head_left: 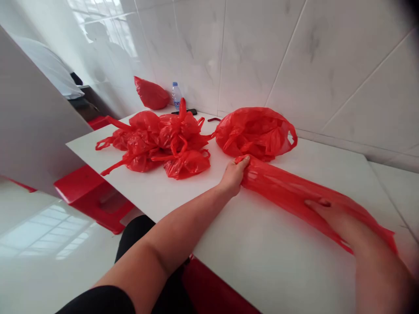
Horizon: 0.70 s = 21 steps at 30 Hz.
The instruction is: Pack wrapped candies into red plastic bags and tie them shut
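A long red plastic bag (278, 183) stretches across the white table from the middle toward the right edge of view. My left hand (235, 175) is closed around its gathered far end, thumb on top. My right hand (327, 214) rests against the middle of this bag; it is blurred and most of its fingers are hidden, so its grip is unclear. Just beyond my left hand lies an open, crumpled red plastic bag (258, 131) with loop handles. To the left, several knotted red plastic bags (140, 139) sit in a pile; their contents cannot be made out.
A full red bag (152, 93) stands at the table's far end beside a water bottle (176, 95) and a dark phone-like object (190, 112). The tiled wall (255, 56) borders the white table (203, 205). Red stools (88, 196) stand below. Another person's white-clothed back (49, 65) shows far left.
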Available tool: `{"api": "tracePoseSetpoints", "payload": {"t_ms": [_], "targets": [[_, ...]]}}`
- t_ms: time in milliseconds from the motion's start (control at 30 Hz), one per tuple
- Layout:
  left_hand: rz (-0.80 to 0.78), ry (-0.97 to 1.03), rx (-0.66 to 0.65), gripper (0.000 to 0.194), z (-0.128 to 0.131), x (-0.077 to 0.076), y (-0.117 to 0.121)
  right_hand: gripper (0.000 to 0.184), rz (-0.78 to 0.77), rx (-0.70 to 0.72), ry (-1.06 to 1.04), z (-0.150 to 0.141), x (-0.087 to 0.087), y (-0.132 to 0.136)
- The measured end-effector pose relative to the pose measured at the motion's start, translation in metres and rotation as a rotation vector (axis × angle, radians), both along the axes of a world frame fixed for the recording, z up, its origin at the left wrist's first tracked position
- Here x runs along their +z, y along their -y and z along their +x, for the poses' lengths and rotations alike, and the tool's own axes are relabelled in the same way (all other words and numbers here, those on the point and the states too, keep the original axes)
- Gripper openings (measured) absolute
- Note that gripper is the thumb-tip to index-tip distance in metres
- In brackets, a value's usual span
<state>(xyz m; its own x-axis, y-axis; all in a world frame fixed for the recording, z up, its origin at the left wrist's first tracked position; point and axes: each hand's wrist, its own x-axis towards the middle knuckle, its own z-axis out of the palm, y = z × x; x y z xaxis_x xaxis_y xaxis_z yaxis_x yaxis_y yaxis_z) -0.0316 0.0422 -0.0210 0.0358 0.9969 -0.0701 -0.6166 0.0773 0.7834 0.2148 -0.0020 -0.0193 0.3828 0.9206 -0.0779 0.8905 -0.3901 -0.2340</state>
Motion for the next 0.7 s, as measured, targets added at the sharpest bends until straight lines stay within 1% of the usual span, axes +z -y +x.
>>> {"api": "tracePoseSetpoints", "payload": {"t_ms": [33, 67, 100, 133, 167, 233, 300, 333, 367, 433, 467, 500, 567, 633, 700], "targets": [[0.028, -0.020, -0.056, 0.027, 0.000, 0.003, 0.002, 0.041, -0.062, 0.003, -0.037, -0.003, 0.005, 0.002], [0.068, -0.046, -0.130, 0.026, 0.000, 0.005, 0.005, 0.039, -0.093, 0.028, -0.060, -0.008, 0.011, 0.005], [0.112, -0.077, -0.206, 0.027, 0.000, 0.007, 0.009, 0.039, -0.080, 0.074, -0.055, -0.015, 0.017, 0.009], [0.155, -0.113, -0.268, 0.029, 0.002, 0.008, 0.013, 0.038, -0.024, 0.132, -0.013, -0.024, 0.022, 0.013], [0.188, -0.151, -0.299, 0.034, 0.004, 0.008, 0.016, 0.037, 0.037, 0.176, 0.055, -0.034, 0.026, 0.017], [0.202, -0.226, -0.272, 0.041, 0.007, 0.008, 0.022, 0.035, 0.184, 0.231, 0.207, -0.055, 0.029, 0.022], [0.176, -0.269, -0.241, 0.035, 0.010, 0.006, 0.025, 0.040, 0.306, 0.303, 0.293, -0.071, 0.027, 0.024], [0.156, -0.272, -0.244, 0.029, 0.011, 0.005, 0.025, 0.042, 0.308, 0.346, 0.279, -0.075, 0.025, 0.024], [0.131, -0.258, -0.247, 0.026, 0.011, 0.005, 0.024, 0.042, 0.266, 0.388, 0.218, -0.077, 0.025, 0.024], [0.078, -0.205, -0.230, 0.030, 0.010, 0.003, 0.022, 0.038, 0.129, 0.438, 0.006, -0.074, 0.026, 0.025], [0.053, -0.180, -0.204, 0.033, 0.009, 0.003, 0.020, 0.037, 0.085, 0.445, -0.100, -0.071, 0.028, 0.027], [0.033, -0.161, -0.178, 0.035, 0.008, 0.002, 0.018, 0.039, 0.076, 0.440, -0.181, -0.067, 0.031, 0.028], [0.006, -0.151, -0.145, 0.038, 0.006, 0.000, 0.014, 0.050, 0.134, 0.394, -0.273, -0.059, 0.035, 0.031], [-0.020, -0.162, -0.122, 0.039, 0.004, -0.001, 0.011, 0.060, 0.204, 0.308, -0.329, -0.050, 0.035, 0.029], [-0.042, -0.194, -0.117, 0.035, 0.002, -0.001, 0.010, 0.063, 0.258, 0.186, -0.368, -0.040, 0.027, 0.023]]}}
